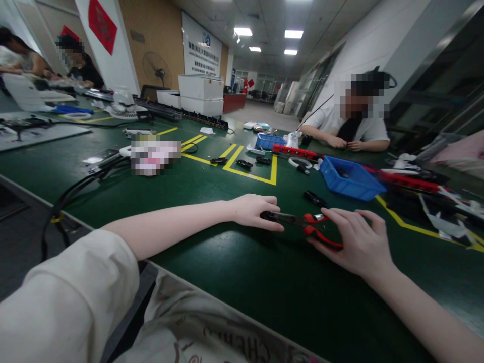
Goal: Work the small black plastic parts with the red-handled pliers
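My left hand (255,212) pinches a small black part (267,216) between thumb and fingers, just above the green table. The jaws of a pair of red-handled pliers (310,220) reach to that part from the right. My right hand (357,237) is closed around the pliers' handles, which stand partly spread. Whether the jaws grip the part or only touch it, I cannot make out. Beyond the pliers lies a black connector-like piece (313,197) on the table.
A blue bin (350,177) with dark contents stands beyond my right hand, near a red strip (295,151). Several black pieces (244,164) lie around yellow tape lines. A pink phone-like object (155,157) and black cables (71,186) are at left. A person (351,116) sits across the table.
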A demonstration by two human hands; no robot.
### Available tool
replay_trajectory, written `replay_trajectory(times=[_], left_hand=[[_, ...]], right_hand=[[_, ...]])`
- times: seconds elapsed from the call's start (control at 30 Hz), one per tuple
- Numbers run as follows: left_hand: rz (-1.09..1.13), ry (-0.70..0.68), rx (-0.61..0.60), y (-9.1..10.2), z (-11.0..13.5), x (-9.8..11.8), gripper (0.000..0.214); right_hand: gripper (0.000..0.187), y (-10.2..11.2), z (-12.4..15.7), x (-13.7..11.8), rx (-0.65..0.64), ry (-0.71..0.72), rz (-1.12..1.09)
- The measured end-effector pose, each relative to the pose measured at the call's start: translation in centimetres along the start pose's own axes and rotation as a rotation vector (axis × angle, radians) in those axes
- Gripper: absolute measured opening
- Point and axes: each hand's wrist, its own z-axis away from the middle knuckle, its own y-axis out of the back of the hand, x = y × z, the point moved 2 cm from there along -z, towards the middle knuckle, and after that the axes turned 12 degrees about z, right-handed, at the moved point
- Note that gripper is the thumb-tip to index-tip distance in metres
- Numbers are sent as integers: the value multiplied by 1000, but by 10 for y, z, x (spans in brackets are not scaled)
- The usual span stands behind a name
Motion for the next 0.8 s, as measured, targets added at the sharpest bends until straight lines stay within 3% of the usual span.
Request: replay_trajectory(times=[0.27, 0.47, 0.67, 0.73, 0.8], left_hand=[[-10, -16, 9, -1, 1, 0, 44], [-93, -14, -8, -3, 0, 2, 45], [-263, 105, 48, -5, 1, 2, 50], [-308, 153, 81, -6, 2, 2, 51], [-332, 177, 104, -7, 3, 3, 50]], right_hand=[[78, -4, 2, 1, -40, -53, 42], [80, 5, -3, 5, -46, -144, -32], [65, 21, -17, 12, 7, -159, -24], [55, 25, -23, 12, -16, -164, 0], [45, 25, -28, 9, -124, -181, 28]])
